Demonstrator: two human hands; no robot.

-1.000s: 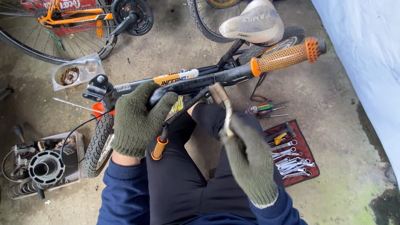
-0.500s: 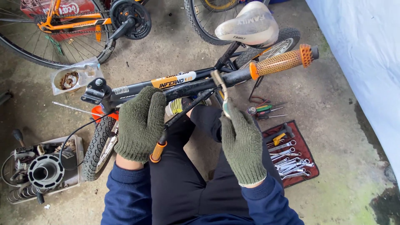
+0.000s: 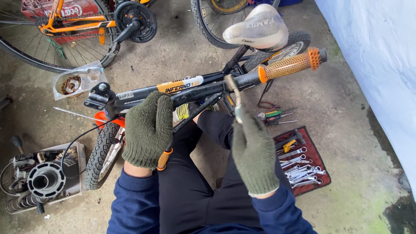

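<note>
Left hand [image 3: 148, 130] fingers closed around black handlebar [image 3: 203, 89]; right hand [image 3: 253, 154] fingers clamped on wrench [image 3: 235, 97] at bar. Risk: wrench slipping off fitting, knuckles hitting bar.

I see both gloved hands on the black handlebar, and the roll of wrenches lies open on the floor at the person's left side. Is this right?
Not quite. The roll of wrenches lies at the person's right side, not the left; the head view shows it beside the right hand. The left hand does grip the black handlebar, and the right hand holds a wrench against it.
</note>
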